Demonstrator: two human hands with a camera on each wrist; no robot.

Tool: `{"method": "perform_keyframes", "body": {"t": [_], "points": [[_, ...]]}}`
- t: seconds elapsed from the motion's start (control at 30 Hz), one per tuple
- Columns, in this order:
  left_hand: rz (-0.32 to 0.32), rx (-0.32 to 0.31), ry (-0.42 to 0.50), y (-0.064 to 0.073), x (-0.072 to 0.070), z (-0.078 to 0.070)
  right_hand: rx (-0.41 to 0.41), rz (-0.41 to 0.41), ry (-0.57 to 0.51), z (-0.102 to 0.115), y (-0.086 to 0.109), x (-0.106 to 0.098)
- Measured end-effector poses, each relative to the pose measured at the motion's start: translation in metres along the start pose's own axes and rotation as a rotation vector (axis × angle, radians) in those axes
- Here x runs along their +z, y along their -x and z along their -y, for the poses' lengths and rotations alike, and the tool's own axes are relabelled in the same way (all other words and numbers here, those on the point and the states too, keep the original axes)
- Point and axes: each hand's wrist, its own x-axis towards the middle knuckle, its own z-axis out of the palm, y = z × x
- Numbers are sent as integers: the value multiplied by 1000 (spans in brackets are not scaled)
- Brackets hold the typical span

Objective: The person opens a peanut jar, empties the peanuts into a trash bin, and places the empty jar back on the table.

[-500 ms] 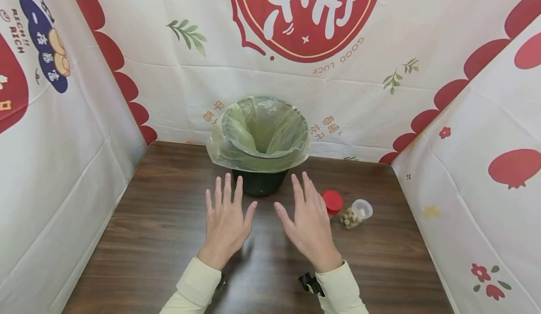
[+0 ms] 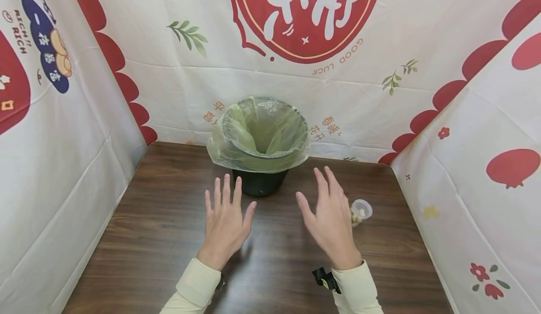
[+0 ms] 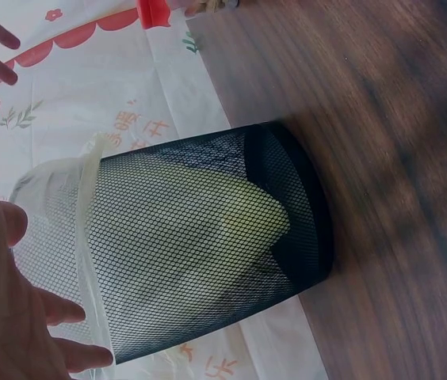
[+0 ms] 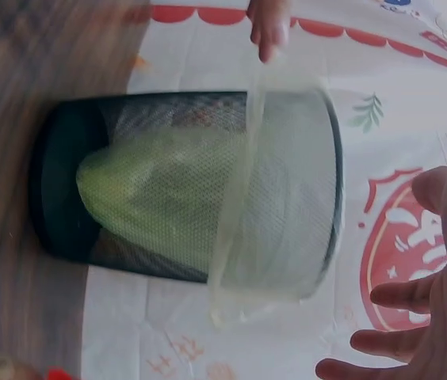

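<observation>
A black mesh wastebasket [image 2: 258, 185] stands upright at the back of the table, lined with a thin yellow-green plastic bag [image 2: 264, 164] folded over its rim. My left hand [image 2: 226, 227] hovers in front of it, fingers straight and spread, holding nothing. To the right, my right hand [image 2: 331, 220] is likewise stretched out with its fingers extended and nothing in it. Right beside that hand is a small clear jar [image 2: 361, 210] with pale nut-like pieces in it, partly covered by the hand. A red lid [image 3: 154, 12] shows in the left wrist view; the right hand hides it from the head camera.
A dark wood-grain table [image 2: 160, 239] lies under both hands. White printed cloth [image 2: 169, 88] hangs behind the wastebasket and along both sides, close to the table's edges.
My right hand has moved right, now covering the red lid and part of the clear jar. The left hand has barely shifted, and the wastebasket stays put.
</observation>
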Motion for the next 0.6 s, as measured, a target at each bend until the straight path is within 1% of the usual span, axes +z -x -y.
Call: {"method": "perform_keyframes", "body": {"t": [0.13, 0.37, 0.6], "points": [[2, -5, 5, 0, 0, 1, 30, -24, 7, -9, -3, -9], [6, -13, -3, 1, 0, 3, 74, -65, 59, -30, -6, -26], [17, -25, 11, 1, 0, 4, 169, -80, 89, -61, -10, -39]]}}
